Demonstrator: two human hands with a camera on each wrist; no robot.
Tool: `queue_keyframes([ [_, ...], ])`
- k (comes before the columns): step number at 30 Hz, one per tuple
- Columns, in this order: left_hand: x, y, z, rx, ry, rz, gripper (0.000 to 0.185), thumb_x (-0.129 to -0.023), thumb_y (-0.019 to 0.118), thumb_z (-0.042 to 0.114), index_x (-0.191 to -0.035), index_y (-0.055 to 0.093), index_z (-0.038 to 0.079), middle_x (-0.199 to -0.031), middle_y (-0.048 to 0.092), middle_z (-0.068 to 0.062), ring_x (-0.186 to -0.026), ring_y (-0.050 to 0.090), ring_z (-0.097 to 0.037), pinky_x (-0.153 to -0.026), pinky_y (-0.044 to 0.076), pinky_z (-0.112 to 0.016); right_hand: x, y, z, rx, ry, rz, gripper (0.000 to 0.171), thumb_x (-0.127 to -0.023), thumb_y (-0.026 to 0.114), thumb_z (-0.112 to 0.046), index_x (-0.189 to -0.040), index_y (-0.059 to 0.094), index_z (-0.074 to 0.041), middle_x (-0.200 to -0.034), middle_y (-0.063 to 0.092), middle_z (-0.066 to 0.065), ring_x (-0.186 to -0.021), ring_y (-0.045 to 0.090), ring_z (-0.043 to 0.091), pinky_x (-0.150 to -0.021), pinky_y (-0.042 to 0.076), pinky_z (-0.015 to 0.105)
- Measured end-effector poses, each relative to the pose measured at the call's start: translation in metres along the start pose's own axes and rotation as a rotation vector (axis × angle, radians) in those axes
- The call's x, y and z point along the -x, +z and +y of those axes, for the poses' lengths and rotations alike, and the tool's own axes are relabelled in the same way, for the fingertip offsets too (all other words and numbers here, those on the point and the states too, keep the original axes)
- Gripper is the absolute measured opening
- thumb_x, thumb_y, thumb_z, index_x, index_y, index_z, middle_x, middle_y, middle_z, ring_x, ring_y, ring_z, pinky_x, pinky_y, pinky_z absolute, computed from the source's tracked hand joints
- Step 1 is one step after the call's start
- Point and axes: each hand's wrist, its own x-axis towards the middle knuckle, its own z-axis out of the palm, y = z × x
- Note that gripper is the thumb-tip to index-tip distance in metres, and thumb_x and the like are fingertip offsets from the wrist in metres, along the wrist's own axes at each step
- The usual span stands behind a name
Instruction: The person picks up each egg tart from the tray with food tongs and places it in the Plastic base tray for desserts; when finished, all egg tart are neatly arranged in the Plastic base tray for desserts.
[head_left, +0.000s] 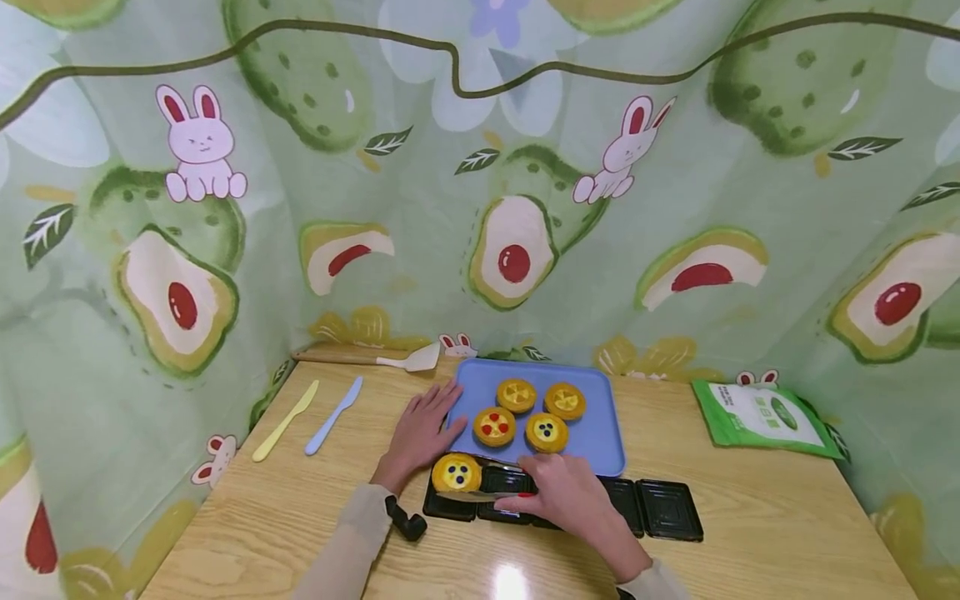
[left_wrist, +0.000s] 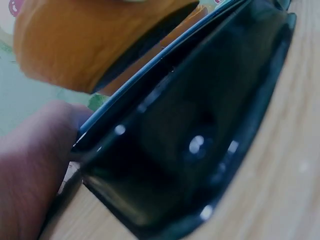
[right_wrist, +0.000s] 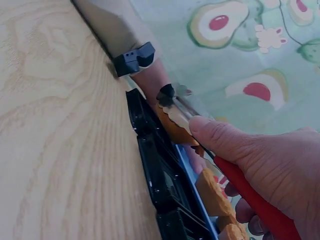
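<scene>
A yellow tart with dark blue dots (head_left: 456, 472) sits in the leftmost compartment of a black tray (head_left: 667, 508) at the table's front. My right hand (head_left: 525, 498) grips a red-handled metal tool (head_left: 480, 497) whose thin blade reaches to that tart's front edge. In the right wrist view the red handle (right_wrist: 250, 192) runs under my thumb toward the tart (right_wrist: 172, 122). My left hand (head_left: 420, 429) lies flat with fingers spread beside the blue tray (head_left: 600, 442), which holds several tarts. The left wrist view shows the black tray's wall (left_wrist: 200, 140) and the tart's orange side (left_wrist: 85, 45) close up.
A yellow plastic knife (head_left: 285, 421) and a blue one (head_left: 333, 414) lie at the left. A wooden-handled spatula (head_left: 375, 358) lies at the back edge. At the right there is a green pouch (head_left: 761, 417). Printed cloth walls surround the table.
</scene>
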Motion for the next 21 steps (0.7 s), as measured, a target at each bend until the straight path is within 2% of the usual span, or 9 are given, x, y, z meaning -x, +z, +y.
queue_keyframes([
  [14, -0.0002, 0.0001, -0.0002, -0.006, -0.013, -0.011, 0.069, -0.108, 0.038, 0.059, -0.167, 0.028, 0.024, -0.173, 0.022, 0.004, -0.160, 0.018, -0.029, -0.127, 0.014, -0.057, 0.0005, 0.0097, -0.0012, 0.016, -0.021, -0.001, 0.061, -0.082, 0.065, -0.082, -0.076, 0.061, -0.021, -0.059, 0.038, -0.013, -0.045, 0.031, 0.001, -0.039, 0.025, 0.022],
  [21, -0.0006, 0.0006, -0.0004, -0.004, -0.012, -0.010, 0.070, -0.108, 0.038, 0.060, -0.167, 0.028, 0.024, -0.174, 0.021, 0.005, -0.161, 0.018, -0.029, -0.128, 0.013, -0.056, 0.0006, 0.0109, -0.0014, -0.015, -0.004, -0.030, 0.063, -0.079, 0.068, -0.082, -0.080, 0.062, -0.019, -0.059, 0.038, -0.012, -0.045, 0.032, 0.002, -0.039, 0.027, 0.022],
])
